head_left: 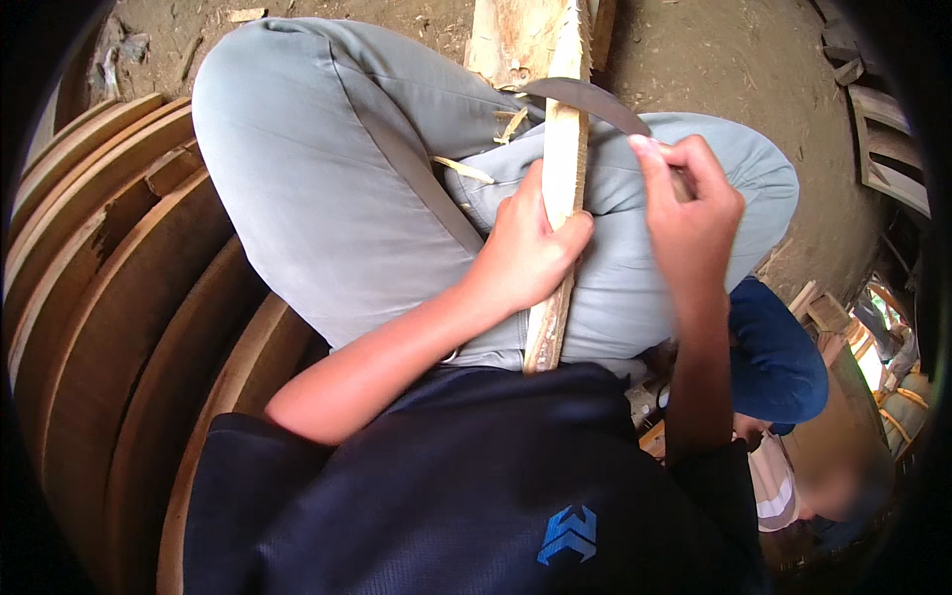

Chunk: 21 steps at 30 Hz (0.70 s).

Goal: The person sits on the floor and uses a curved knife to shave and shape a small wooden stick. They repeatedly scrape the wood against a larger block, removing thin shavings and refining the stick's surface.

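My left hand (526, 243) is closed around a long, narrow strip of pale wood (565, 159), which lies lengthwise between my legs with its near end close to my shirt. In my right hand (692, 203) is the handle of a knife with a dark curved blade (592, 102). The blade lies across the strip, beyond my left hand. Whether its edge bites into the wood cannot be made out. Pale wood shavings (463, 170) rest on my grey trousers. Past the blade, the strip's far end runs over a wider wooden block (506, 45).
Several curved wooden boards (129, 288) stand in a row at my left. Another person (778, 367) in blue sits close at my right. Wooden pieces (883, 149) lie at the far right. The ground (714, 59) is brown earth with scattered chips.
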Each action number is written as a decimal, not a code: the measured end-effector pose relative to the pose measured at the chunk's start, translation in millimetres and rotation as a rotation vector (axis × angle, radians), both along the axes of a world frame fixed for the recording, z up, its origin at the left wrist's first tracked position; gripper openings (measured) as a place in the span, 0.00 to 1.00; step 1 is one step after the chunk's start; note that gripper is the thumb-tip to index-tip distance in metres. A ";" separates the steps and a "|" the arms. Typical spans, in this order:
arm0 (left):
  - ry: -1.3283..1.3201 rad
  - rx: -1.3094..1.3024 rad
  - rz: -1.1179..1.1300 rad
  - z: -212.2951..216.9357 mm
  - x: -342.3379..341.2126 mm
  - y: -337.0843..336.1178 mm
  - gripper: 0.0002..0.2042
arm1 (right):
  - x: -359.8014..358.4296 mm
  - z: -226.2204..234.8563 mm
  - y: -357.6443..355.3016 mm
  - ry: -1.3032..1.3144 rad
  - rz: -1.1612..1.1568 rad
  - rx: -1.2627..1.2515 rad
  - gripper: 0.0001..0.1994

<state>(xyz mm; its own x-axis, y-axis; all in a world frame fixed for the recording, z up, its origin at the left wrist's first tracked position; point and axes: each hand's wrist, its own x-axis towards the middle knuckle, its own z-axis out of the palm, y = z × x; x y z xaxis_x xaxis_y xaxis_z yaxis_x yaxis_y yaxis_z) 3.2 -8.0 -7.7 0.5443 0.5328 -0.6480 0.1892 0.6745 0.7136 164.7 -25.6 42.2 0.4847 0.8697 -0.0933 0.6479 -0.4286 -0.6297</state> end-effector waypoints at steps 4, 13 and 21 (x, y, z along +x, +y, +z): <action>0.054 -0.012 -0.036 9.2 -0.1 8.3 0.20 | 2.7 40.2 0.6 -0.137 0.019 -0.237 0.09; 0.018 0.061 0.001 7.2 2.4 3.8 0.19 | 6.5 42.7 8.4 -0.235 0.192 -0.236 0.10; 0.014 -0.018 -0.006 5.1 0.5 3.0 0.18 | 8.6 46.4 25.5 -0.284 0.278 -0.318 0.10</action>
<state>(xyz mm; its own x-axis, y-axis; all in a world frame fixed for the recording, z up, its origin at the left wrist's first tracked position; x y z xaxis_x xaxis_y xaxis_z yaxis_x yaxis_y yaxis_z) 3.6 -5.0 -2.6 0.5380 0.5175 -0.6654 0.2035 0.6863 0.6983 173.3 -0.1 88.6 0.2831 0.9195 -0.2727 0.8915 -0.3572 -0.2787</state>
